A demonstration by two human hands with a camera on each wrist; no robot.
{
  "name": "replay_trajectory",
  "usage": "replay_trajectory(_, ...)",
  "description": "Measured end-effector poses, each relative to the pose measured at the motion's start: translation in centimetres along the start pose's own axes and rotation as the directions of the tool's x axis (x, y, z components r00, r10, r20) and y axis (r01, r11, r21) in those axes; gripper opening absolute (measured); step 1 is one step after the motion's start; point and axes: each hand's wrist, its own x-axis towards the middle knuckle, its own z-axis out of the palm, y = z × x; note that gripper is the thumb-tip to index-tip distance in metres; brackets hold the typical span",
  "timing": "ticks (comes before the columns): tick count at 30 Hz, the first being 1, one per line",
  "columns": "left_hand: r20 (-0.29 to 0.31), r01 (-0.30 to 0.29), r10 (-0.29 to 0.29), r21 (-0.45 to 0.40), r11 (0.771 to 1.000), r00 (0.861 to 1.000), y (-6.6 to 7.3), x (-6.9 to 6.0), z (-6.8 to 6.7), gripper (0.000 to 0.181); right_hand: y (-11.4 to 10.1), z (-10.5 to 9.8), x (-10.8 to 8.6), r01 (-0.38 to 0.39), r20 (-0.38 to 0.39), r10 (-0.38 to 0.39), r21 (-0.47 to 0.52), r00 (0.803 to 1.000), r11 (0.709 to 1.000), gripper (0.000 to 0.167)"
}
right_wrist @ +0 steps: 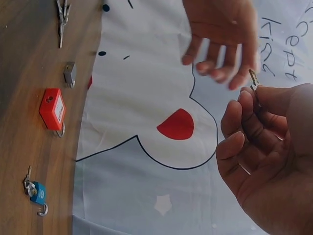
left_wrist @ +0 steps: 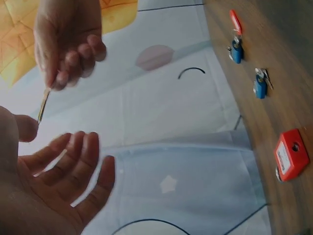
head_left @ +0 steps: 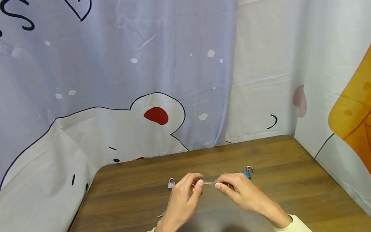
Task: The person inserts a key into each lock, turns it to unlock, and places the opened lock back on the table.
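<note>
A small brass-coloured key (head_left: 207, 183) is held up over the table between the hands. My right hand (right_wrist: 274, 147) pinches one end of it between thumb and fingers, and the key (right_wrist: 253, 80) sticks up past the fingertips. My left hand (left_wrist: 63, 181) has its fingers spread and loosely bent. Its thumb is at or very near the other end of the key (left_wrist: 43, 105); whether it touches cannot be told. Beyond the hands, a red padlock (right_wrist: 52, 108) stands on the table, partly hidden by the left hand in the head view.
On the wooden table (head_left: 126, 192), a small grey padlock (head_left: 171, 183) stands left of the hands. A blue padlock (head_left: 247, 175) with its shackle open lies right; the left wrist view shows another blue padlock (left_wrist: 237, 50). Several keys (right_wrist: 62, 19) lie at left. A printed curtain hangs behind.
</note>
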Motion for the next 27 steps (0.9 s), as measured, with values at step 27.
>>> replay_trajectory(27, 0.078, 0.407, -0.437, 0.248, 0.879, 0.896, -7.4, 1.1, 4.1, 0.039, 0.6, -1.5, -1.0, -0.069, -0.006, 0.068, -0.032, 0.998, 0.997, 0.019)
